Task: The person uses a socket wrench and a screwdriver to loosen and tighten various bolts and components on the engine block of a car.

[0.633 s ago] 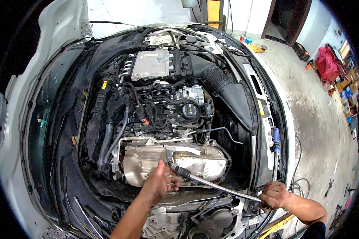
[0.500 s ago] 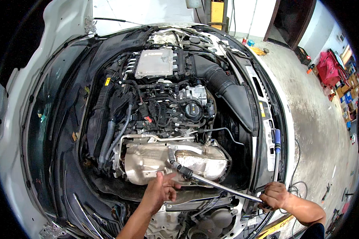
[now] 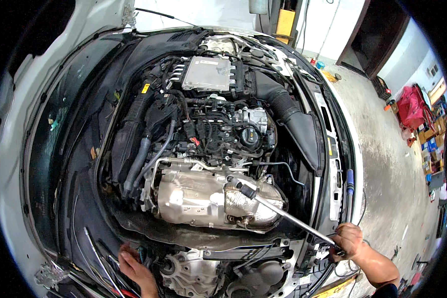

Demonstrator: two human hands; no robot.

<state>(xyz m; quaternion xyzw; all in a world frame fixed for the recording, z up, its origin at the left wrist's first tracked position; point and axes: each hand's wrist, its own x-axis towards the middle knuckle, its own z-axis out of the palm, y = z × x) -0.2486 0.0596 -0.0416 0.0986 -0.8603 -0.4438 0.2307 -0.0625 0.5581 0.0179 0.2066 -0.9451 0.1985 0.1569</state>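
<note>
My right hand [image 3: 348, 241] is closed round the end of a long chrome ratchet wrench [image 3: 298, 221] at the front edge of the engine bay. The wrench slants up and leftward; its dark jointed head with a socket lies over the silver metal heat shield [image 3: 191, 196]. Whether the socket sits on a fastener cannot be made out. My left hand [image 3: 136, 268] is at the lower left, fingers apart and slightly blurred, beside several long thin metal tools [image 3: 98, 257]. Nothing shows in it.
Behind the shield is the engine with its black oil cap [image 3: 251, 137]; a black air duct [image 3: 300, 136] runs at the right. A blue-handled tool [image 3: 350, 183] stands along the front panel. Beyond lie the concrete floor [image 3: 382, 164] and a red cover [image 3: 411, 110].
My left hand has left the wrench head area and moved down and left to the tools. The wrench head has shifted up and right on the shield. My right hand keeps its grip.
</note>
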